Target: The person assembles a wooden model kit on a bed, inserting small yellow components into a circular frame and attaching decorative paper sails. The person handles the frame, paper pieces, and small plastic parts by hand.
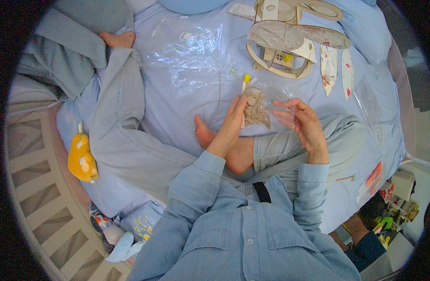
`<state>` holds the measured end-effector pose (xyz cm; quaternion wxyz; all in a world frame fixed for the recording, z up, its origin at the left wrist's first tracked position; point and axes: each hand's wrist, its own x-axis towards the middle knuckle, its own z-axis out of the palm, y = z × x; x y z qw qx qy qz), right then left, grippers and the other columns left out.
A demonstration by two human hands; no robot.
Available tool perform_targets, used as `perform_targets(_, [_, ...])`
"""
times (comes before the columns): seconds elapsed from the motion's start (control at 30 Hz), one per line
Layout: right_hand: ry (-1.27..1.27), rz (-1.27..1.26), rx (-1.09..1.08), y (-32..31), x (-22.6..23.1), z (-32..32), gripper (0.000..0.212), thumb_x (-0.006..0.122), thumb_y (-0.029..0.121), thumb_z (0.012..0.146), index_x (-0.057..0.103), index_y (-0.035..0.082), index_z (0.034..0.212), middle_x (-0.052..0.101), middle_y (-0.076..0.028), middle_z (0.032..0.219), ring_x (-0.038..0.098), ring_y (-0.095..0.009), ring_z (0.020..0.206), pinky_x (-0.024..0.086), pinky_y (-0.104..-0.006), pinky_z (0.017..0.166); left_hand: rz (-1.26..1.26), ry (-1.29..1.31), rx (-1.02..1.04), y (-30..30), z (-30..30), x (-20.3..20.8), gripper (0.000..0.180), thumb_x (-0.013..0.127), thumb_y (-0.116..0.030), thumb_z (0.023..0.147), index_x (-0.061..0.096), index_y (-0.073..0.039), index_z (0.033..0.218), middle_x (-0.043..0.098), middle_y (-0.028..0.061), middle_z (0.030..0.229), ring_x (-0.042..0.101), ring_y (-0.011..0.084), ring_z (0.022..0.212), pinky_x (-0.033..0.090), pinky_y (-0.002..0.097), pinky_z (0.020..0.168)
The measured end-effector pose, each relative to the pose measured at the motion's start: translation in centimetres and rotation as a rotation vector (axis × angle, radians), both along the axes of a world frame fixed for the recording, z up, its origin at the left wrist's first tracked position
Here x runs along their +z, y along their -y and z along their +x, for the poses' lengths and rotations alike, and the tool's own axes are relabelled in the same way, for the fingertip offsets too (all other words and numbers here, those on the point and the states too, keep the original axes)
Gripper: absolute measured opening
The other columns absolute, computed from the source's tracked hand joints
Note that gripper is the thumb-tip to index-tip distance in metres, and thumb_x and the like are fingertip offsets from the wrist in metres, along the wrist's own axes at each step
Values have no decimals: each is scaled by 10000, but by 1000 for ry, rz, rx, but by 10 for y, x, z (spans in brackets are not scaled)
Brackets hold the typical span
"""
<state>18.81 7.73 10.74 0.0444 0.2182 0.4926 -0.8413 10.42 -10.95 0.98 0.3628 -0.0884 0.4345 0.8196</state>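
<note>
I sit cross-legged on a pale blue bed sheet (191, 117). My left hand (232, 122) pinches a small clear plastic bag (256, 107) holding a coil of beige string. A yellow-capped small tube (245, 80) lies just above it. My right hand (303, 122) hovers to the right of the bag with fingers spread, holding nothing that I can see. Both hands are above my bare feet (233, 150).
A partly built wooden model (290, 42) with curved ribs stands at the top. Painted flat wooden pieces (336, 70) lie to its right. A clear plastic sheet (191, 58) is spread at top centre. A yellow plush toy (81, 159) lies at the left.
</note>
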Motion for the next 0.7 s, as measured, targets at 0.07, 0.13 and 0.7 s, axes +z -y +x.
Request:
perform_targets(0.07, [17,241,131,-2,-1,1,266,539,200,1012,591,32,1211,666,-134,1210,696,-201,932,550,-243,739,39,-37,-79,2,-1,4,472,437,-356,1052,476,8,1350,616,115,1232,609,215,1144,522,347,950])
perform_targets(0.13, [27,401,201,-1,-4,1,321,568,213,1002,598,26,1260,682,-103,1173,686,-173,877,528,-223,709,-104,-72,-84,1,0,0,489,440,-368,1052,485,15,1353,611,116,1250,600,199,1151,509,322,950])
perform_targets(0.7, [4,343,251,4,-29,3,457,639,250,963,526,27,1345,614,-55,1213,576,-138,1092,476,-286,942,74,-132,-169,0,6,28,494,425,-329,1067,436,-8,1442,548,85,1365,566,155,1187,461,287,1005])
